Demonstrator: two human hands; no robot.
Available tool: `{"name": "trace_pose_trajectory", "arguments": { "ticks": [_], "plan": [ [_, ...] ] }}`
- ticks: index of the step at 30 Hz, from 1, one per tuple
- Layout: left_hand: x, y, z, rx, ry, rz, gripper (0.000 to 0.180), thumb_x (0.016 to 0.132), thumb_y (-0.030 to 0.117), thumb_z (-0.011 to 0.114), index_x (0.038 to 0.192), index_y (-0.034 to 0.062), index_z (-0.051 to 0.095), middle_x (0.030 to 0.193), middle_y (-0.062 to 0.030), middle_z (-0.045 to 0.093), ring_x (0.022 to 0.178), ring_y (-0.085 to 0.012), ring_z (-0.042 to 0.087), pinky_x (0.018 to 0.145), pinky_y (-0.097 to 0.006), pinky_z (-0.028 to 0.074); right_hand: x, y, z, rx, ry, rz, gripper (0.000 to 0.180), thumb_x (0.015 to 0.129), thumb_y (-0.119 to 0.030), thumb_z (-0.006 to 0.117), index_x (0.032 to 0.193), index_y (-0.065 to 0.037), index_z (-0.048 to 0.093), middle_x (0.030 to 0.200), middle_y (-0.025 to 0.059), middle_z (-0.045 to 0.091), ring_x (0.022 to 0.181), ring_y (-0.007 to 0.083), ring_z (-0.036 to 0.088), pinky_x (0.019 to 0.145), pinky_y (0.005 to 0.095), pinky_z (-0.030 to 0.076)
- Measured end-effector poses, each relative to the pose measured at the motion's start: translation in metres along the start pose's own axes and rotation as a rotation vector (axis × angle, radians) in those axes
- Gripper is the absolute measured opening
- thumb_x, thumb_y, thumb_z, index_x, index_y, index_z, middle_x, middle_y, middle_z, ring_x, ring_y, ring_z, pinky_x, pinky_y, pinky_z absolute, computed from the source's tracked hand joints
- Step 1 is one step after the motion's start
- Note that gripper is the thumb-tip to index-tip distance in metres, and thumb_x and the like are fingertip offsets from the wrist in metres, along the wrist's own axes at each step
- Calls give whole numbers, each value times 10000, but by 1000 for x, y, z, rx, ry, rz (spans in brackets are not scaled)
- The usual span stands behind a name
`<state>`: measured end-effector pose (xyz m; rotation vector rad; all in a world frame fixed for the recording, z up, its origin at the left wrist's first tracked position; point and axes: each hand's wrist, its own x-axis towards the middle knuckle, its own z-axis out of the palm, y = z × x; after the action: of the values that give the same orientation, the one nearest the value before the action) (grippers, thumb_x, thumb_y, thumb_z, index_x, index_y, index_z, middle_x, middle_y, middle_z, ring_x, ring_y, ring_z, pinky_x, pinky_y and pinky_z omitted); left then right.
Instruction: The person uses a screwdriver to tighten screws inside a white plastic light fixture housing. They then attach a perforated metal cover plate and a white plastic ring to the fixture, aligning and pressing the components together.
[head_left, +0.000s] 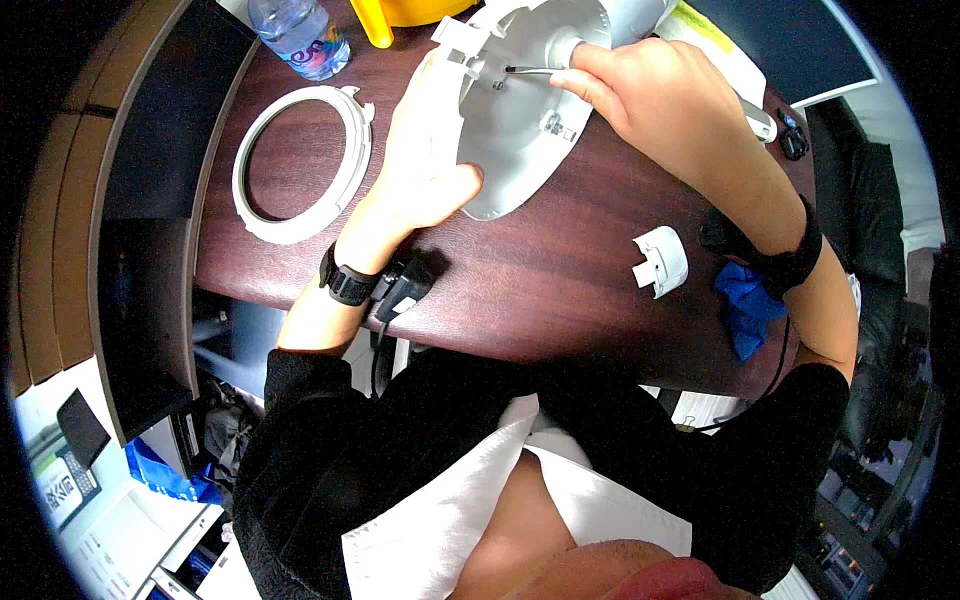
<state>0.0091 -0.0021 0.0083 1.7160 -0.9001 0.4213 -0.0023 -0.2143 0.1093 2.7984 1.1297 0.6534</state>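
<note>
A white, bowl-shaped plastic housing (pixel 520 140) stands tilted on the dark wooden table, its hollow inside facing me. My left hand (pixel 425 170) is wrapped round its left edge, with the thumb along the near side. Inside the hollow are small fittings and a white clip-like bracket on the rim. My right hand (pixel 650 90) is closed round a screwdriver (pixel 535 70). Its thin metal shaft points left, the dark tip at a fitting on the inner left wall. The fingers hide most of the handle.
A white plastic ring (pixel 355 150) lies at the left, below a water bottle (pixel 305 45). Something yellow (pixel 415 12) sits at the far edge. To the right are a small white curved part (pixel 662 262), a blue cloth (pixel 745 305) and a coiled black cord (pixel 793 137).
</note>
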Motion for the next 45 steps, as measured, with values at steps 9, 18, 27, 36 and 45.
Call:
{"name": "trace_pose_trajectory", "arguments": {
  "ticks": [9, 18, 27, 36, 45],
  "plan": [
    [-1, 17, 0, -21, 4, -149, 773, 547, 204, 537, 1264, -49, 397, 1229, -205, 465, 1149, -331, 450, 984, -361, 337, -11, 5, 49, 555, -18, 183, 318, 900, -339, 506, 744, -68, 565, 513, 109, 516, 439, 248, 542, 426, 333, 428],
    [-1, 18, 0, 33, -8, -163, 785, 507, 111, 515, 1266, -46, 394, 1227, -224, 463, 1159, -356, 449, 1002, -365, 330, -9, -4, 24, 946, -353, 563, 383, 918, -384, 486, 686, -81, 506, 444, 31, 415, 351, 156, 428, 349, 290, 347],
    [1, 17, -1, 57, 8, -56, 764, 497, 93, 499, 1241, -51, 406, 1173, -230, 474, 1106, -371, 467, 978, -361, 353, -6, -2, 5, -44, 62, -14, 307, 866, -316, 563, 686, -74, 508, 506, 101, 507, 470, 284, 541, 442, 368, 426],
    [0, 17, -2, 34, 5, -62, 751, 505, 112, 504, 1232, -50, 411, 1141, -225, 480, 1068, -352, 483, 956, -362, 369, -5, -2, 6, -142, 109, -75, 295, 845, -342, 583, 706, -95, 501, 511, 46, 478, 463, 229, 527, 444, 326, 416],
    [0, 21, -2, 11, -9, -147, 750, 500, 110, 498, 1227, -53, 411, 1113, -211, 483, 1026, -349, 488, 930, -340, 377, -6, -1, 2, -138, 111, -73, 301, 843, -345, 582, 691, -96, 508, 522, 42, 486, 474, 222, 534, 457, 332, 420]
  ]
}}
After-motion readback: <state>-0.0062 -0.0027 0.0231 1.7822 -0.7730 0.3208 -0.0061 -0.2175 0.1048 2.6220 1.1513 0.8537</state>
